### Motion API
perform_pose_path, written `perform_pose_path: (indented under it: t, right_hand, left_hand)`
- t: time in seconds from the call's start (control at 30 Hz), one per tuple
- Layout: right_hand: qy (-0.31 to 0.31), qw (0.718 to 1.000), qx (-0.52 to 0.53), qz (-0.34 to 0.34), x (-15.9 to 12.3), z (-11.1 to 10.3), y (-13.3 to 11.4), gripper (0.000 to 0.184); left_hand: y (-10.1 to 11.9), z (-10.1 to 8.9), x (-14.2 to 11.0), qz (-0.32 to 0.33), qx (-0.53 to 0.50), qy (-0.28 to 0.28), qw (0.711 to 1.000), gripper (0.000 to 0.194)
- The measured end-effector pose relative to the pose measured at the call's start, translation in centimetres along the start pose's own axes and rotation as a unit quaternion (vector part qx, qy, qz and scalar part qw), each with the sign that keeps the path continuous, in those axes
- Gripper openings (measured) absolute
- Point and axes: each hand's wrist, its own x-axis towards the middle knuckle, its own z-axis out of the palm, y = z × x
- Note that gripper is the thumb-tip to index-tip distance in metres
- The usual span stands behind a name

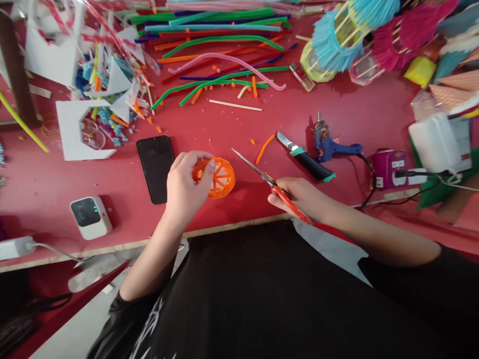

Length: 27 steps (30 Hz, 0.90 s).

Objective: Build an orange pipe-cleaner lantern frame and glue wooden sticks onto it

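Left hand [189, 180] pinches orange disc [223, 180]; right hand [299, 197] grips scissors [270, 181], blades [250, 163] pointing far left; slip could nick left hand.

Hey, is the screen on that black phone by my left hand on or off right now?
Off, it appears: the phone beside your left hand shows a plain dark screen, with nothing lit.

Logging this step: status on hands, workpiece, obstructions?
Left hand gripping orange disc. Right hand holding scissors, not touching disc. Phone beside left hand, not blocking disc.
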Motion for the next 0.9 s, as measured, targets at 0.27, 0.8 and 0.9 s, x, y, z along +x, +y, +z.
perform_pose_path:
  t: [0.27, 0.8, 0.9]
  right_hand:
    - [0.021, 0.999, -0.028, -0.016, 0.2, 0.7, 0.0, 0.051]
    - [0.068, 0.995, -0.070, -0.037, 0.5, 1.6, -0.4, 0.056]
    - [0.063, 0.995, -0.066, -0.038, 0.7, 1.5, -0.4, 0.057]
  left_hand:
    - [0.4, 0.4, -0.4, -0.014, -0.008, 0.004, 1.000, 0.007]
    - [0.2, 1.1, -0.7, -0.039, -0.060, 0.032, 0.997, 0.009]
    - [0.0, 1.1, -0.8, -0.038, -0.060, 0.031, 0.997, 0.009]
